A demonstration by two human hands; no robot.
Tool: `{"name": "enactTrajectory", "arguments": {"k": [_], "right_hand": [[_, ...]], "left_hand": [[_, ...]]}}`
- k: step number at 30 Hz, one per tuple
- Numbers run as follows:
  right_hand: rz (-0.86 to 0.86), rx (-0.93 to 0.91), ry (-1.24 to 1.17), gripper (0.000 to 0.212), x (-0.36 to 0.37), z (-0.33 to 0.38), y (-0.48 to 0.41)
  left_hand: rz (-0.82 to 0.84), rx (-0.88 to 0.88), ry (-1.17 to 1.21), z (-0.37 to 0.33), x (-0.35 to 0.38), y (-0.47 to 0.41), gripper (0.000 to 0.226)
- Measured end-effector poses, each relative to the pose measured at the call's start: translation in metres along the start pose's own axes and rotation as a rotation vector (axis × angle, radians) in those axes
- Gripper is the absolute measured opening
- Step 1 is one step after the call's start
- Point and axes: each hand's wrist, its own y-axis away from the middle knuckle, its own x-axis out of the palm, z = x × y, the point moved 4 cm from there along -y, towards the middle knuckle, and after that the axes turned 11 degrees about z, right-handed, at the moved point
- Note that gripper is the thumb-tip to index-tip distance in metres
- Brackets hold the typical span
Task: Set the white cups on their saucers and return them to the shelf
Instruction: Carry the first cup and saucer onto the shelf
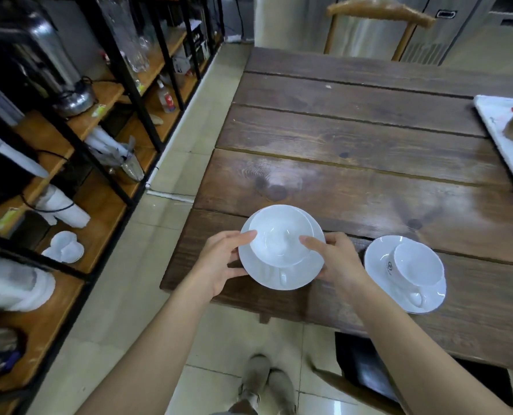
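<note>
A white cup (280, 238) sits on a white saucer (291, 278) over the near left corner of the wooden table (354, 151). My left hand (222, 262) grips the saucer's left edge, thumb against the cup's rim. My right hand (336, 259) grips the right edge the same way. To the right a second white cup (418, 263) stands on its own saucer (381, 265) on the table, untouched. The black-framed wooden shelf (99, 211) stands at the left, with two white dishes (65, 246) on a lower board.
A white tray (500, 130) with a brown object lies at the table's right edge. A wooden chair (378, 13) stands behind the table, a dark stool (366, 366) below its near edge. The shelf holds a metal kettle (72, 100), glassware, bottles and wrapped white rolls. A tiled aisle runs between shelf and table.
</note>
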Motion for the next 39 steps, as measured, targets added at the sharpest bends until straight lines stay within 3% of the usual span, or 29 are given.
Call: {"name": "enactTrajectory", "arguments": {"k": [6, 12, 17, 22, 25, 31, 36, 39], "right_hand": [[0.197, -0.074, 0.078, 0.044, 0.05, 0.019, 0.017], [0.381, -0.121, 0.152, 0.042, 0.129, 0.021, 0.047], [0.514, -0.146, 0.264, 0.053, 0.206, 0.017, 0.084], [0.629, -0.213, 0.347, 0.022, 0.302, 0.006, 0.131], [0.695, -0.242, 0.388, 0.019, 0.371, -0.007, 0.163], [0.89, -0.213, 0.451, 0.046, 0.51, -0.037, 0.231], [1.101, -0.229, 0.523, 0.039, 0.612, -0.054, 0.288], [1.19, -0.212, 0.553, 0.045, 0.677, -0.06, 0.314]], "left_hand": [[-0.164, 0.109, 0.171, 0.02, -0.038, 0.051, 0.028], [-0.322, 0.201, 0.285, 0.04, -0.091, 0.121, 0.034], [-0.444, 0.265, 0.389, 0.066, -0.15, 0.185, 0.045], [-0.537, 0.318, 0.444, 0.09, -0.219, 0.262, 0.041], [-0.647, 0.369, 0.464, 0.105, -0.268, 0.32, 0.037], [-0.889, 0.445, 0.573, 0.141, -0.343, 0.446, 0.044], [-1.087, 0.473, 0.594, 0.16, -0.393, 0.539, 0.033], [-1.178, 0.481, 0.628, 0.162, -0.427, 0.584, 0.032]]}}
